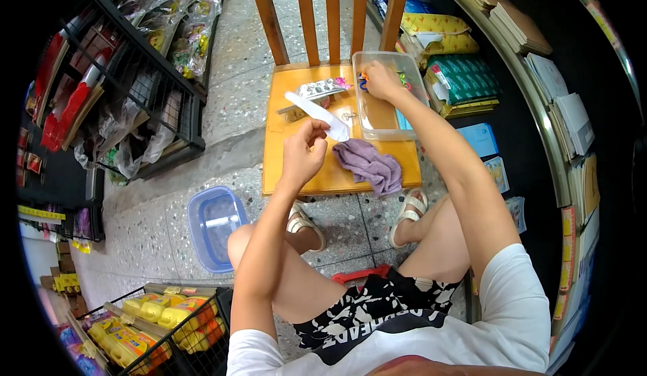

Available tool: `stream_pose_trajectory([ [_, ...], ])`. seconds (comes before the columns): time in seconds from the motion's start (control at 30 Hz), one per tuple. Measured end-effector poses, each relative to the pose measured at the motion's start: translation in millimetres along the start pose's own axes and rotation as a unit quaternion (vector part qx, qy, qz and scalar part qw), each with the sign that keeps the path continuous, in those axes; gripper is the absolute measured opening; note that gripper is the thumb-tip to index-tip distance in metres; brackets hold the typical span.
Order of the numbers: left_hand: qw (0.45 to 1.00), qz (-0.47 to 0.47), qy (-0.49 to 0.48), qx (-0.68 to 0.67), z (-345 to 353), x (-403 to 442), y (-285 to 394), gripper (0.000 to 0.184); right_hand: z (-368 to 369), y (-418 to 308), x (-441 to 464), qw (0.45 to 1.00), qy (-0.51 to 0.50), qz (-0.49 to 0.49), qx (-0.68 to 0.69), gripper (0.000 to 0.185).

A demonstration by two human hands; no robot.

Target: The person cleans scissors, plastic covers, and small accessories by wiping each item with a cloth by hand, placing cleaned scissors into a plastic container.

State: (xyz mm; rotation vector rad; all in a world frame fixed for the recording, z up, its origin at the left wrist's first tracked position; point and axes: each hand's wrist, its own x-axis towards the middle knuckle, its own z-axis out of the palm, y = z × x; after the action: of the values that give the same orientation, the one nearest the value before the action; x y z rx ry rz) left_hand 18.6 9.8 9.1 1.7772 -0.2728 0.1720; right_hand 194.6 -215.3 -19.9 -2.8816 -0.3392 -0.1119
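My left hand (pixel 304 153) is over the front of the wooden chair seat (pixel 283 164), thumb and fingers pinched on a long white strip (pixel 315 113). The strip slants up and left across the seat; its material is unclear. My right hand (pixel 383 83) reaches into a clear plastic box (pixel 391 133), fingers curled down by small colourful pieces (pixel 364 83). Whatever those fingers grip is hidden. Behind the strip lies a silvery sheet with round bumps (pixel 320 89), beside a small pink piece (pixel 341 83). A crumpled purple cloth (pixel 369 165) rests at the seat's front edge.
On the speckled floor left of my knee stands a blue plastic basin (pixel 217 231). Black wire racks (pixel 151 110) with bagged goods line the left. Shelves of envelopes and packets (pixel 465 83) run along the right. My sandalled feet are below the seat.
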Motion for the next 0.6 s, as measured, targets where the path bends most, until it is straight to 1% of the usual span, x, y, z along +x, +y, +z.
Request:
stream_pose_trajectory([
  [0.1, 0.996, -0.035, 0.031, -0.075, 0, 4, 6, 0.013, -14, -4, -12, 1.0, 0.006, -0.003, -0.025, 0.019],
  [0.2, 0.986, -0.069, 0.061, -0.14, -2, 8, 4, 0.013, -25, -1, -25, 0.998, 0.049, -0.017, -0.027, 0.015],
  [0.27, 0.975, -0.085, 0.07, -0.193, -5, 11, -1, 0.016, -33, 1, -34, 0.994, 0.102, -0.026, 0.038, 0.012],
  [0.3, 0.97, -0.087, 0.082, -0.211, -5, 11, 2, 0.028, -38, 1, -40, 0.989, 0.127, -0.033, 0.071, 0.01],
  [0.4, 0.956, -0.114, 0.136, -0.233, -6, 13, 26, 0.04, -55, -2, -62, 0.949, 0.217, -0.135, 0.183, 0.009],
  [0.43, 0.954, -0.132, 0.133, -0.235, -8, 14, 20, 0.044, -65, -10, -73, 0.935, 0.22, -0.143, 0.238, 0.009],
  [0.53, 0.937, -0.173, 0.113, -0.281, -15, 18, 10, 0.039, -92, -41, -115, 0.888, 0.251, -0.169, 0.347, 0.01],
  [0.6, 0.931, -0.182, 0.122, -0.291, -18, 18, 8, 0.036, -91, -48, -133, 0.876, 0.242, -0.226, 0.351, 0.011],
])
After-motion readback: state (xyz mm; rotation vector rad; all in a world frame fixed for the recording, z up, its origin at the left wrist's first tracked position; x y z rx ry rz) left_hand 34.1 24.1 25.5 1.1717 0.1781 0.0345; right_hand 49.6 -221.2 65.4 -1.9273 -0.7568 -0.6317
